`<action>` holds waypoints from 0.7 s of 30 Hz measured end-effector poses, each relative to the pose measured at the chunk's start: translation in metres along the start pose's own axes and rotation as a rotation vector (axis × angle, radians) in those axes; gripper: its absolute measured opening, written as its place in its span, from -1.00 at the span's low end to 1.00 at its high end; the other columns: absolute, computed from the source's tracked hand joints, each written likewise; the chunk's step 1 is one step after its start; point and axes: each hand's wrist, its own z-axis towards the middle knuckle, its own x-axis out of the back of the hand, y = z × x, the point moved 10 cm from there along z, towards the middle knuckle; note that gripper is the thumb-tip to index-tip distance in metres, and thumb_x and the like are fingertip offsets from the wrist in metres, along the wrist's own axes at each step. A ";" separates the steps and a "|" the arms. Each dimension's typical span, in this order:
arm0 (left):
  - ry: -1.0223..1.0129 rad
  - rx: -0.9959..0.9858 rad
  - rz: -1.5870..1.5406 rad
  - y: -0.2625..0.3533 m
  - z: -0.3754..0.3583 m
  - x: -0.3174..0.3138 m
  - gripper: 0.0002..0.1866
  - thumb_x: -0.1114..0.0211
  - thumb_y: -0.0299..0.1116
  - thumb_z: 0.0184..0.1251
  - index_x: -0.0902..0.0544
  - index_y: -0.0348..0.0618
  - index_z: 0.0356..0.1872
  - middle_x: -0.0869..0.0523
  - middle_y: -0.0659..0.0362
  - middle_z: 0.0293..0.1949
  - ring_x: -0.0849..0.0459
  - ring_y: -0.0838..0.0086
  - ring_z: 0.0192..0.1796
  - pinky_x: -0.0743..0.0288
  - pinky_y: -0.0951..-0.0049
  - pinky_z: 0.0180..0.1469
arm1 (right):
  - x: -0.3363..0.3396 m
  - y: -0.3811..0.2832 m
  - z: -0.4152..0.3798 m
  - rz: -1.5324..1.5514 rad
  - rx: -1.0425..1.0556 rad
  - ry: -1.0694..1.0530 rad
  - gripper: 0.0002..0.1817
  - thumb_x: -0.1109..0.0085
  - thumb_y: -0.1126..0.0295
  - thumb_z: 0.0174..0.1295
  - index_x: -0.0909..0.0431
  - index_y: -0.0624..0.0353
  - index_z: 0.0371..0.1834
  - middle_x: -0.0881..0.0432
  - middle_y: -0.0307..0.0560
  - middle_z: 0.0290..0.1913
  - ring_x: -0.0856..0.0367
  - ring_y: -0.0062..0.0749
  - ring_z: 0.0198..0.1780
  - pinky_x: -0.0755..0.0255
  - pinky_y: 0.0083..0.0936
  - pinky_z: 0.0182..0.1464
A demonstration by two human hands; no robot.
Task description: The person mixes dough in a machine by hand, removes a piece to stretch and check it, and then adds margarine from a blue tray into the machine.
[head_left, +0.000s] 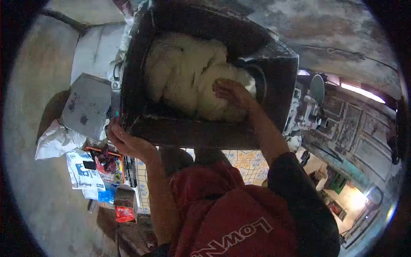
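Observation:
A large mass of pale dough [184, 77] fills much of a dark, deep trough [192, 132] that looks like a mixer bowl. My right hand [231, 92] lies on the right part of the dough, palm down, fingers stretched out and pointing left. At the trough's near left corner is my left hand [128, 141], its fingers extended up along the outside of the edge. Part of its grip is hidden, but nothing shows between the fingers. The dough surface is lumpy, with folds running through its middle.
Metal machine fittings [306, 111] stick out from the trough's right side. A grey panel [87, 105] leans at the left, above a white printed sack [83, 169] and a cardboard box [125, 198]. Worn wooden doors [353, 124] stand at the right. Patterned tiles [246, 165] cover the floor.

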 end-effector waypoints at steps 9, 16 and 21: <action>-0.010 0.038 0.049 -0.013 0.002 0.003 -0.43 -0.02 0.00 0.41 -0.45 -0.42 0.07 -0.54 -0.07 -0.03 -0.48 0.28 0.03 -0.39 0.26 0.09 | -0.006 -0.128 -0.057 -1.588 0.418 0.373 -0.79 -0.10 0.25 0.24 -0.62 0.08 -0.18 -0.61 -0.02 -0.04 -0.60 -0.20 -0.06 -0.52 -0.35 -0.09; -0.009 0.033 -0.032 -0.002 0.001 0.001 -0.59 0.01 -0.16 0.47 -0.46 -0.37 0.02 -0.56 0.00 -0.08 -0.52 0.31 -0.04 -0.38 0.34 0.10 | -0.002 -0.217 -0.135 -1.369 0.517 0.764 -0.69 -0.01 0.22 0.33 -0.55 0.12 0.02 -0.62 -0.06 -0.05 -0.62 -0.22 -0.05 -0.49 -0.29 -0.05; -0.021 -0.026 -0.058 0.000 0.001 -0.001 -0.60 0.02 -0.16 0.47 -0.47 -0.36 0.01 -0.56 0.01 -0.08 -0.51 0.31 -0.03 -0.38 0.31 0.11 | -0.038 -0.194 -0.104 -1.533 0.778 0.708 -0.48 0.07 0.20 0.36 -0.21 0.12 0.35 -0.22 0.03 0.37 -0.15 -0.20 0.41 -0.14 -0.19 0.33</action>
